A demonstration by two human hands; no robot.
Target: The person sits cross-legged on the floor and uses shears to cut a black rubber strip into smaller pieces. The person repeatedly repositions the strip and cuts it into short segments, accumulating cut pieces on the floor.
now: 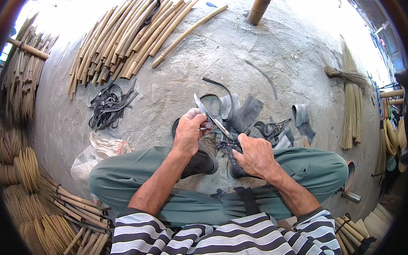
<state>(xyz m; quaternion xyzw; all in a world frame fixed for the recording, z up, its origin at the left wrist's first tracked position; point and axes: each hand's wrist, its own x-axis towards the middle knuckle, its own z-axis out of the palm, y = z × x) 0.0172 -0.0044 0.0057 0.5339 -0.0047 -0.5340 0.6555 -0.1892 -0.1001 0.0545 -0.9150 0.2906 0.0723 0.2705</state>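
My right hand (255, 155) is closed round the dark, wrapped handles of a pair of scissors (223, 130), whose metal blades point up and left. Pinched in the fingers of my left hand (189, 130), right by the blades, is a grey strip (198, 102) that looks like rubber; its pale end sticks up past the fingertips. Part of the strip is hidden by the fingers. Just beyond my hands, a wide grey rubber piece (247, 113) and a curled dark strip (228, 90) lie on the floor, with a tangle of thin strips (272, 128) beside them.
Bamboo poles (136, 37) lie at the far left, above a heap of black strips (108, 106). A white sack (93, 153) rests by my left knee. One bamboo post (261, 6) stands ahead. A bundle of broom bristles (352, 107) lies right; coiled fibre bundles (27, 170) fill the left.
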